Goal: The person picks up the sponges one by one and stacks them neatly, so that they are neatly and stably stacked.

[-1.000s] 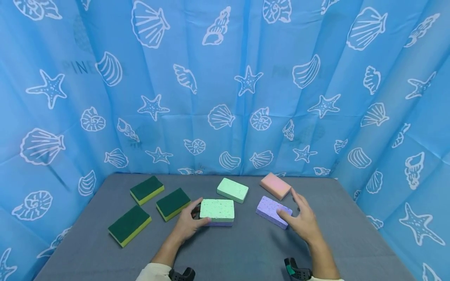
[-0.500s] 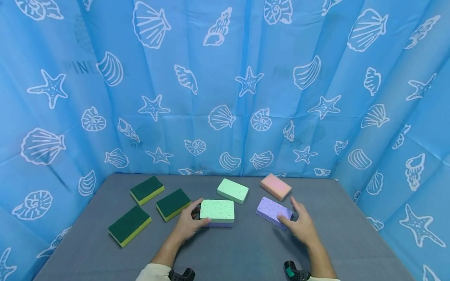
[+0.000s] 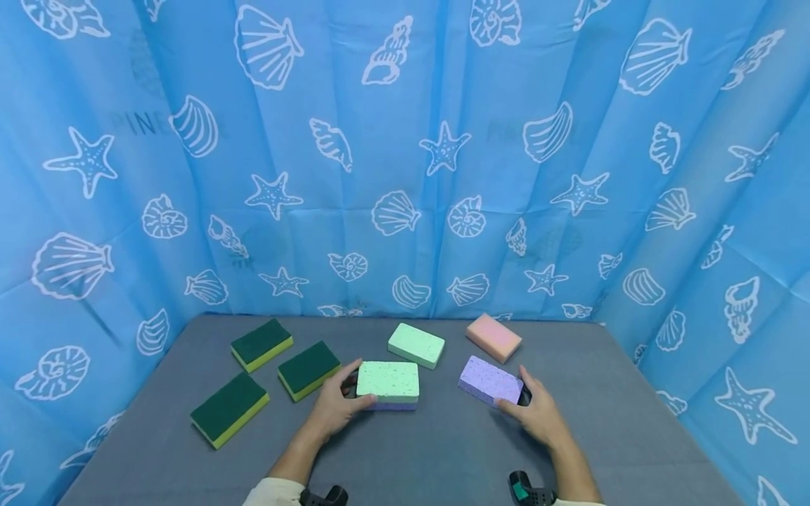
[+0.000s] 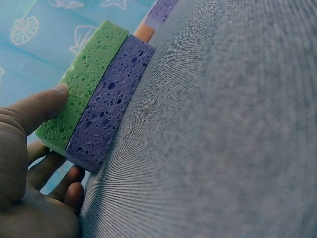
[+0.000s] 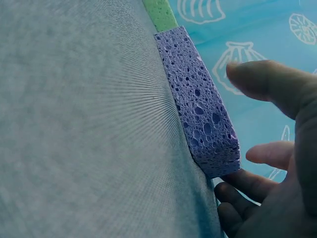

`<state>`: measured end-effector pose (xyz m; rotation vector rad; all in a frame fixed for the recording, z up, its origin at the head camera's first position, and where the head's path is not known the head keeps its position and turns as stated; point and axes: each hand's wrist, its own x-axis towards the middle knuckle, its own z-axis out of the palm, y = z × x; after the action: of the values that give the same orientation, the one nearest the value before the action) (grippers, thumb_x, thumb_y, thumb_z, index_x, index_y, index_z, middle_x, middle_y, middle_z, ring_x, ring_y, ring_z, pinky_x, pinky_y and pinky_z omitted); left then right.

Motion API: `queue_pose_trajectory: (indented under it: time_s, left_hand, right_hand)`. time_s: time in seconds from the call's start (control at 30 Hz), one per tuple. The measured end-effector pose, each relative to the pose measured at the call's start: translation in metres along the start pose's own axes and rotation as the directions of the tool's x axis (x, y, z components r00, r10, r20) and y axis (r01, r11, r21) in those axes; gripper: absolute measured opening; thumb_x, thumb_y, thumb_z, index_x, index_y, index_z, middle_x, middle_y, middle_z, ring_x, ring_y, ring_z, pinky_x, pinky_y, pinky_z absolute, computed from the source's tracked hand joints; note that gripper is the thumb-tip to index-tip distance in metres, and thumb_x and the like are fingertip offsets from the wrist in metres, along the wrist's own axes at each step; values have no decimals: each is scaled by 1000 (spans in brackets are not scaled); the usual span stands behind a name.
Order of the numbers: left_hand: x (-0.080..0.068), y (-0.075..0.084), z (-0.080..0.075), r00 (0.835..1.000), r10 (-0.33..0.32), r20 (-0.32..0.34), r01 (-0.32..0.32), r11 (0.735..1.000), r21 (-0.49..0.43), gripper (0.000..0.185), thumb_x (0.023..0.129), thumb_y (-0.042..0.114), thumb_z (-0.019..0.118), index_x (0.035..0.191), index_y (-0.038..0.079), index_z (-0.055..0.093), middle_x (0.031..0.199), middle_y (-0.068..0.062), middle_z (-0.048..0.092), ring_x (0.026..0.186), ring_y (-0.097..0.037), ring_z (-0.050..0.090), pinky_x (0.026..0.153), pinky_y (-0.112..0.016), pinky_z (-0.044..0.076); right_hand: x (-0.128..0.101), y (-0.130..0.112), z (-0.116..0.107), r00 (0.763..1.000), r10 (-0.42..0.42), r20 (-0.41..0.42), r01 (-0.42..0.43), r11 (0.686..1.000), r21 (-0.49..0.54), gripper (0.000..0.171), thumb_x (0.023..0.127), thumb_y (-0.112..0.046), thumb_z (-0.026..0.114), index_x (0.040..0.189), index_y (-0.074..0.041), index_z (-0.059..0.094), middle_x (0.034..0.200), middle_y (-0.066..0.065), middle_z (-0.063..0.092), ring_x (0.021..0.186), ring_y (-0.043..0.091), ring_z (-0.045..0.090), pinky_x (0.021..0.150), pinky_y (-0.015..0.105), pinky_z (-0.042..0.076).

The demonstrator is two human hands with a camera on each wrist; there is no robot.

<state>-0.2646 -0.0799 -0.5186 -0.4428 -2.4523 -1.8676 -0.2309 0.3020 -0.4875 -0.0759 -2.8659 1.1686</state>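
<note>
In the head view a light green sponge [image 3: 388, 379] lies flat on a purple sponge [image 3: 391, 405], roughly edge to edge. My left hand [image 3: 337, 405] grips the green sponge at its left end, with the thumb on its front side, as the left wrist view shows too; its fingers go behind and are partly hidden. My right hand [image 3: 538, 414] is at the right end of another purple sponge [image 3: 490, 380] lying on the table. In the right wrist view its thumb [image 5: 265, 82] stands apart from that sponge, and the lower fingers are close by its near end.
Several green-and-yellow scouring sponges [image 3: 230, 409] lie on the left of the grey table [image 3: 443, 464]. A second light green sponge [image 3: 416, 344] sits behind the stack, and a pink-orange sponge [image 3: 493, 337] at the back right. A blue shell-print curtain [image 3: 405, 176] surrounds the table.
My right hand has drawn back from beside the pink-orange sponge and come down around the right end of the purple sponge. The left hand and the stack stay in place.
</note>
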Motion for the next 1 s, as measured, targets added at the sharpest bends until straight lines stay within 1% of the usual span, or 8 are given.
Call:
queue_pose_trajectory:
  time_s: [0.13,0.27,0.37,0.53,0.63,0.83,0.93,1.0]
  left_hand:
    - [-2,-1,-1,1000,4,-5,-4,1000,9,74,83,20,78,144,-1,42,138,-23,46,122,-39,46,98,-56,36]
    - [-2,-1,-2,1000,11,-8,-11,1000,16,74,84,20,78,144,-2,41,136,-23,47,121,-40,47,97,-57,36]
    - [-3,-1,-2,1000,-7,-4,7,1000,7,75,84,21,78,145,-2,41,137,-23,47,122,-39,47,98,-56,36]
    - [-1,0,-3,999,-36,1,36,999,-14,76,83,23,78,145,-1,40,136,-22,48,121,-38,47,98,-57,36]
    - [-1,0,-3,999,-44,-1,44,999,-17,76,83,22,79,145,0,40,136,-22,49,121,-38,47,98,-56,36]
    - [0,-1,0,998,-59,2,59,998,-14,76,83,23,79,145,0,41,138,-22,47,123,-38,46,98,-56,36]
    - [1,0,0,999,-43,0,43,999,-13,76,83,23,79,145,0,41,137,-22,47,122,-38,46,98,-57,35]
    - [1,0,0,1000,-24,-1,24,1000,-9,77,83,23,79,145,-1,41,136,-22,48,122,-38,47,98,-57,36]
  right_hand:
    - [1,3,4,1000,-11,0,11,1000,-7,99,81,-36,77,145,16,22,144,39,26,133,53,23,106,60,20]
    - [2,3,6,1000,-7,-7,7,999,-41,97,79,-34,79,143,18,26,141,40,30,131,54,27,105,61,22]
    - [2,2,8,1000,4,-10,-5,998,-62,94,79,-30,80,142,17,29,140,40,32,129,55,29,104,62,23]
    - [3,2,10,998,57,-14,-58,995,-80,89,80,-26,79,144,12,31,141,38,32,130,54,28,103,63,23]
    - [2,1,10,997,77,-21,-78,995,-68,86,81,-25,79,145,10,32,141,37,32,130,53,27,103,63,23]
    - [0,-2,3,996,73,-48,-74,997,-30,83,83,-22,77,145,10,33,141,37,32,131,52,27,104,62,22]
    - [0,-3,-1,996,69,-64,-70,997,-13,82,83,-21,77,145,10,33,142,37,32,131,52,28,103,61,25]
    - [0,-4,-4,995,65,-72,-65,998,1,82,83,-22,77,145,9,33,142,37,32,130,51,30,102,61,28]
